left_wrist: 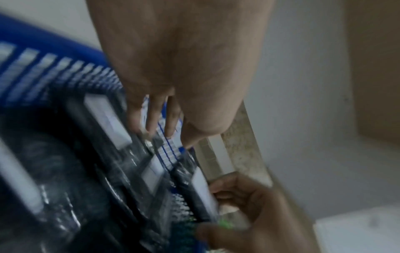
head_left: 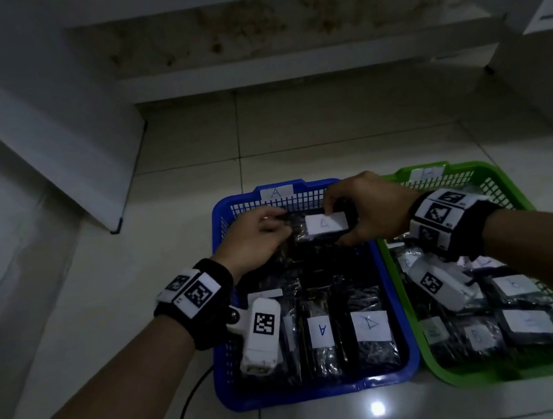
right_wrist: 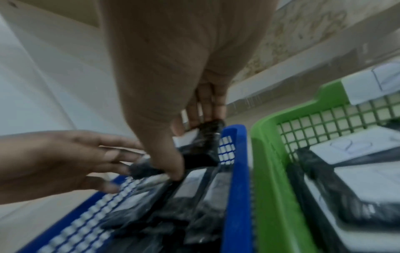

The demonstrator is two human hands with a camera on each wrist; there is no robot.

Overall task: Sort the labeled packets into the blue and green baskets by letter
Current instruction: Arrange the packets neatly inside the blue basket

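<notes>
In the centre of the head view, the right hand (head_left: 368, 209) pinches a black plastic-wrapped packet with a white "A" label (head_left: 322, 226) between thumb and fingers, holding it over the far end of the blue plastic mesh basket (head_left: 216, 237). The left hand (head_left: 254, 242), fingers loosely spread, touches the packet's left end without closing on it. More labelled black packets (head_left: 348, 339) fill the basket's lower part. The green plastic mesh basket (head_left: 514, 196), right of frame, stands just beside it on the pale tiled floor (head_left: 293, 131).

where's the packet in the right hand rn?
Head view: packet held by the right hand over the blue basket's far end, left hand beside it.
</notes>
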